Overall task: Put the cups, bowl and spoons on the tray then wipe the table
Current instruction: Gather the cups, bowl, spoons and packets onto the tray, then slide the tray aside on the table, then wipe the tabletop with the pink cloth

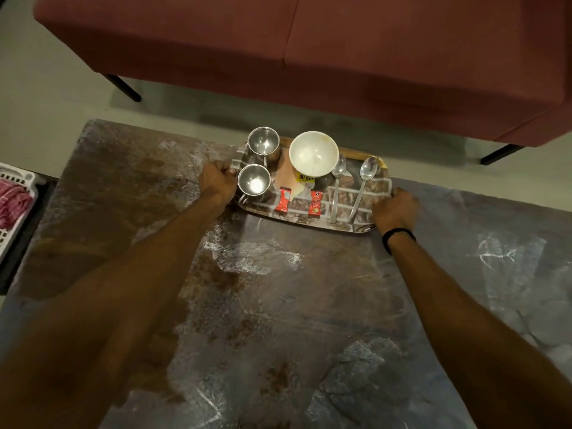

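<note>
Holding the tray [309,219] at both short ends: your left hand [216,181] is clamped on its left rim, your right hand [394,209] clamped on its right rim, a black band [397,236] on that wrist. Tray long axis runs left-right, sitting at the far edge of the surface [278,305]. On the tray: two steel cups [254,184] at the left end, upright, mouths up; white bowl [313,153] right of the cups, upright; two spoons [335,187] at the right end, bowls toward the far rim, handles toward you, roughly parallel. Two red sachets [315,203] stand near the tray middle; print unreadable. Yellow sticker [306,178] under the bowl, digits unclear. Surface is mottled brown-grey with white smears. Beyond the tray, maroon sofa [309,41]; white basket [12,205] far left of the tray.
</note>
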